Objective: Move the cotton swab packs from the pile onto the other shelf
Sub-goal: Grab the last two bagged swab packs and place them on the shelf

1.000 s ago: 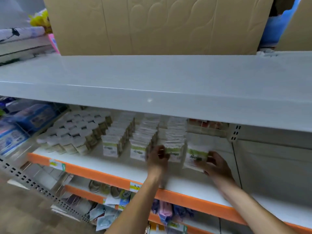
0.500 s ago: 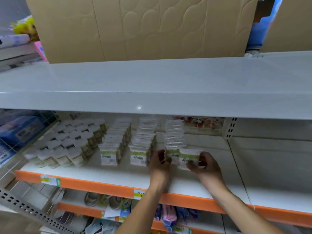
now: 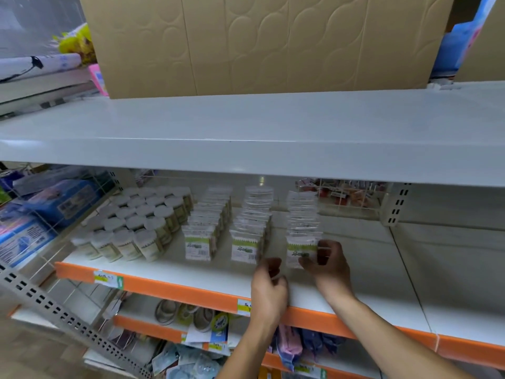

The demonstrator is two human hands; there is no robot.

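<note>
Three rows of clear cotton swab packs with green labels stand on the white shelf [image 3: 191,277] with the orange front edge. My right hand [image 3: 329,265] pinches the front pack [image 3: 299,248] of the right row [image 3: 302,212], upright at the row's front. My left hand [image 3: 269,283] hovers just left of that pack with fingers loosely curled, holding nothing. The middle row [image 3: 250,228] and the left row [image 3: 205,231] stand untouched.
Round white-lidded swab tubs [image 3: 136,222] fill the shelf's left part. A wire divider [image 3: 54,214] and blue packs [image 3: 57,198] lie further left. A wide white top shelf [image 3: 259,132] overhangs, with cardboard boxes [image 3: 259,42] on it. The shelf right of the rows is bare.
My right hand carried the pack leftward and set it at the front of the right row. My left hand drew back from the packs toward the shelf edge.
</note>
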